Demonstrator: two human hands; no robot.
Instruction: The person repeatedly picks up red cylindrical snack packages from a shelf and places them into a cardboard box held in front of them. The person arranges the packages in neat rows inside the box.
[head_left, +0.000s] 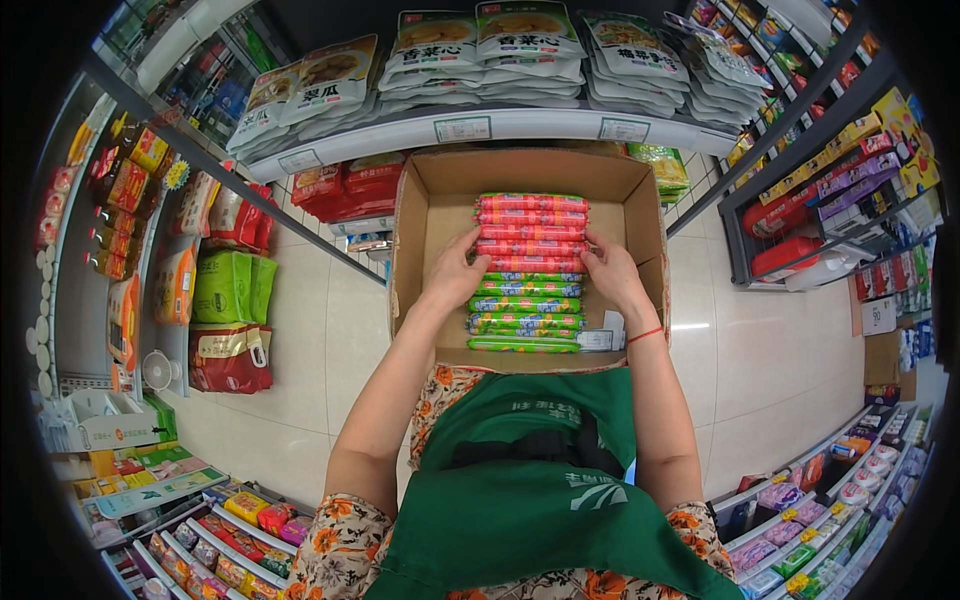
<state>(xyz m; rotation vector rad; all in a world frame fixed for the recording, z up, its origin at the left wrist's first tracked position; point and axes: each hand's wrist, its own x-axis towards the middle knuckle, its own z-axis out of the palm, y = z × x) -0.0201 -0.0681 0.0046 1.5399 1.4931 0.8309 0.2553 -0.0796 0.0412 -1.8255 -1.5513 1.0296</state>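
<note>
An open cardboard box (437, 202) lies before me, holding a neat row of film-wrapped sausages. Red-wrapped sausages (532, 232) fill the far part of the row, and green-wrapped sausages (525, 304) the near part. At the left ends of the nearer red ones, my left hand (456, 271) has its fingers and thumb against the wrappers. My right hand (613, 271), with a red cord on the wrist, touches the opposite ends. Between them the two hands hold the red sausages from both sides. A small printed slip (598, 340) sits in the box's near right corner.
Just beyond the box, a shelf (517, 124) carries stacked food pouches (529, 37). Red packets (367, 184) sit beneath it. Bagged goods (232, 289) and oil bottles (124, 187) line the left. Wire racks (810, 217) stand at right, and stocked shelves (810, 517) curve behind me.
</note>
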